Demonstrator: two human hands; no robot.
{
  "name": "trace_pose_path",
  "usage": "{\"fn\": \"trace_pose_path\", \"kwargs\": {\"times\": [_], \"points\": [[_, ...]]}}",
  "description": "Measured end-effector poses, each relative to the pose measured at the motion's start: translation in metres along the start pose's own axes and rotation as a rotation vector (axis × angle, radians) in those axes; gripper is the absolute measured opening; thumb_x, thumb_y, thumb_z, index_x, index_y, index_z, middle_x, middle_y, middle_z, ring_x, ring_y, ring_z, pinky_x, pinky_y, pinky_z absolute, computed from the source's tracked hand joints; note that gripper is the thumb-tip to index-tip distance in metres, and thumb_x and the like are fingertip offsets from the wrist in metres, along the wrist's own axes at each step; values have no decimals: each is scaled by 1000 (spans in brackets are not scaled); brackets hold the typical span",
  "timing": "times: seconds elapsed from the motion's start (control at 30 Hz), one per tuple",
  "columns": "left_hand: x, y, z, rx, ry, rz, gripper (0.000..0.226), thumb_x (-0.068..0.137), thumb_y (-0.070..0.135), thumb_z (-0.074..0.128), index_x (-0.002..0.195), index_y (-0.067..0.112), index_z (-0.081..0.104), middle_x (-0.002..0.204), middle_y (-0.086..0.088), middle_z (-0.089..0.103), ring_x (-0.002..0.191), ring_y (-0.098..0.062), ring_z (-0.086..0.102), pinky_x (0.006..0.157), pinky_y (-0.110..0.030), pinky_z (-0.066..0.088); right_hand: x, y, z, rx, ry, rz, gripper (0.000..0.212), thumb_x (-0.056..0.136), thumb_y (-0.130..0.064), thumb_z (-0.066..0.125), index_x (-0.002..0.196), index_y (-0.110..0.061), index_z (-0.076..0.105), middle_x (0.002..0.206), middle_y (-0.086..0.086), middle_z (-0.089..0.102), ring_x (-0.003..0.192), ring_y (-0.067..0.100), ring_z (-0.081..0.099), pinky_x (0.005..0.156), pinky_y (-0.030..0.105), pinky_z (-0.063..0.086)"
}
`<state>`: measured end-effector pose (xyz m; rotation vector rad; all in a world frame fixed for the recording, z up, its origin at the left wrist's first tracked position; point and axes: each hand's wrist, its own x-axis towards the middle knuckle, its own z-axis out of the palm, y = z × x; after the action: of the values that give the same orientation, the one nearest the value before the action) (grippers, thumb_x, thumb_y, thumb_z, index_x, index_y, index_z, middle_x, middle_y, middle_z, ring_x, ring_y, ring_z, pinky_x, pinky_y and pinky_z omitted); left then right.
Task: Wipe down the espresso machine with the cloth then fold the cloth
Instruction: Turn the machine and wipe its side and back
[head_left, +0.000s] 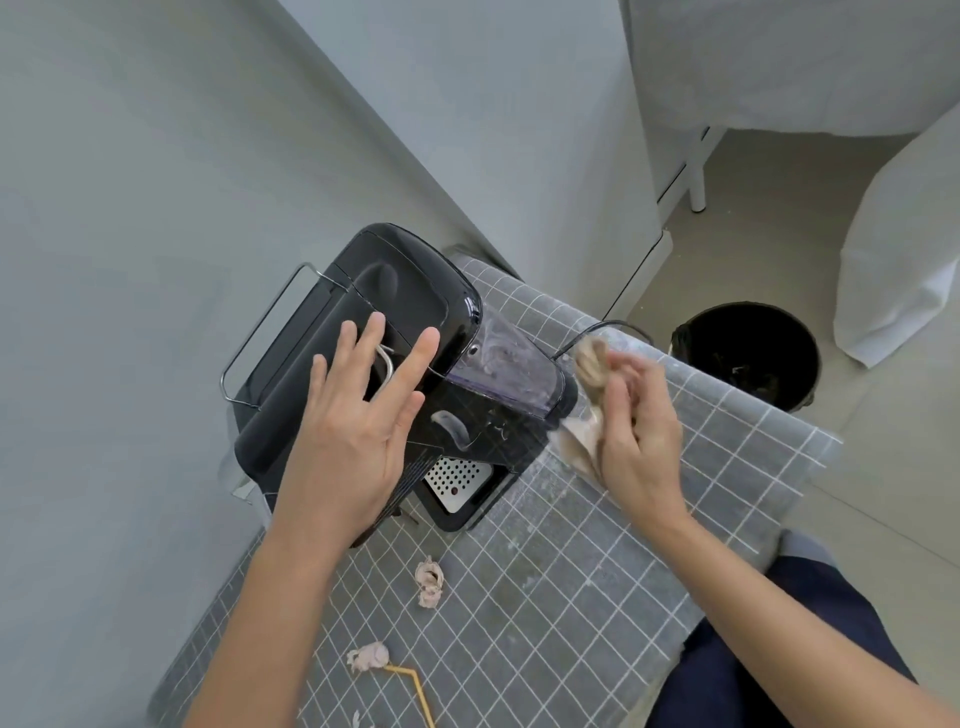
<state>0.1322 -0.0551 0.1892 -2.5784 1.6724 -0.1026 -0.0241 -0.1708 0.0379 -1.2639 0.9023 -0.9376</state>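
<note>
Black bin beside checked tablecloth, two crumpled scraps.

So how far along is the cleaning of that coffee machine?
Midway, it seems. The right hand grips a bunched beige cloth at the espresso machine's right side, blurred as if wiping. The left hand hovers open over its top. How much is already wiped, I cannot tell. Folding the cloth is still to come.

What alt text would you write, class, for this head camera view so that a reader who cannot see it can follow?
A person's right hand wipes the right side of a black espresso machine with a bunched beige cloth, while the open left hand steadies its top. The machine stands on a grey grid-patterned mat strewn with crumpled scraps.
</note>
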Motion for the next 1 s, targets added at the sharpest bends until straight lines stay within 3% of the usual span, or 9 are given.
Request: {"fn": "trace_pose_path", "kwargs": {"times": [0.07,0.13,0.23,0.33,0.47,0.63,0.77,0.87,1.0], "points": [[-1,1,2,-50,4,-2,46,103,27,31,148,34,25,158,-8,21,148,-27,8,117,-53,18,14,-45,25,246,10,-21,30,105,-17,38,131,-14,53,122,0,64,105,24,64,90,40,54],[-2,2,2,-73,8,-10,49,101,22,33,148,35,26,158,-6,20,148,-26,7,117,-53,18,24,-74,57,448,-47,-25,40,106,-24,33,142,-13,46,142,-1,54,118,32,59,95,57,49],[-2,1,2,-84,-9,-7,52,101,16,35,148,35,25,159,-5,17,148,-23,5,117,-52,15,28,-85,96,238,-30,-121,46,104,-35,33,139,-13,52,144,2,54,135,15,48,108,53,38],[-1,-1,2,-129,-20,0,51,101,17,31,149,33,25,159,-6,15,148,-20,2,118,-51,12,30,-65,109,198,82,-171,40,100,-24,38,129,-11,62,134,4,62,131,18,51,109,51,36],[0,1,2,-145,-13,4,47,103,20,29,149,30,26,159,-8,16,148,-20,0,119,-49,11,38,-44,112,250,86,-223,38,101,-17,38,128,-8,62,130,6,64,127,19,54,105,53,39],[1,1,2,-146,-3,18,48,101,22,28,149,27,27,158,-10,18,148,-22,0,118,-51,14,40,10,109,271,91,-5,35,102,-24,36,122,-29,64,129,-4,65,127,12,55,108,50,41],[1,1,3,-130,11,27,48,101,20,30,149,26,26,157,-10,18,148,-22,1,118,-50,15,38,54,103,168,76,186,47,101,-38,32,128,-18,64,134,-2,61,132,18,50,111,49,38],[1,2,3,-135,12,27,48,101,20,30,149,25,27,157,-10,18,148,-22,1,119,-49,14,36,67,95,113,65,264,37,105,-22,34,129,-14,62,135,-8,54,136,14,41,118,45,29],[-1,2,2,-140,16,21,48,101,21,29,149,25,26,157,-11,19,148,-21,0,118,-51,15,31,80,88,-46,47,280,39,107,-19,32,136,-9,55,145,12,51,144,27,33,120,36,22]]}}
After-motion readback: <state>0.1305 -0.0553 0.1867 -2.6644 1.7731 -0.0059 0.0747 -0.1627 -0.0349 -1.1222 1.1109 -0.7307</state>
